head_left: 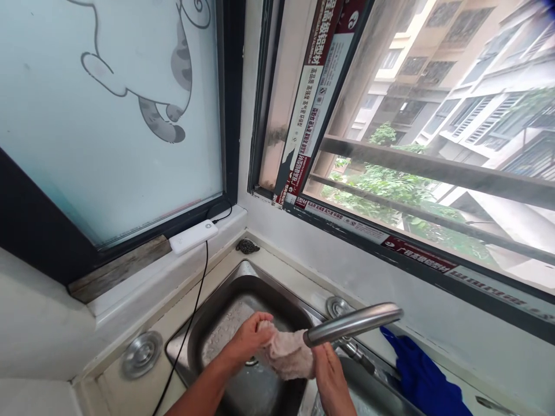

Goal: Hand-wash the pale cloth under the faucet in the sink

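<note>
Fingers of my left hand [248, 340] grasp one end of a pale, damp-looking cloth [288, 353], and my right hand [332, 375] grips its other end, though most of those fingertips are lost behind the cloth and the curved tap [355, 323], whose end covers the cloth's upper right corner. I can't make out whether water is running. The drain [251, 362] shows only in part under the cloth, and both basins run out of view at the bottom. Pinkish white, bunched and creased, the cloth stretches between my hands above the left basin [260, 282], whose grey metal floor carries wet spots. The right basin [373, 393] lies partly behind my right hand, with a blue cloth [427, 372] crumpled beside it. On the cream counter [104, 384] I see a round metal piece [141, 354], blurred, and a dark scrubber [247, 247] in the corner. A black cord [191, 325] runs down from a white box [193, 237] on the sill, near frosted glass [143, 167] bearing a cat drawing.
</note>
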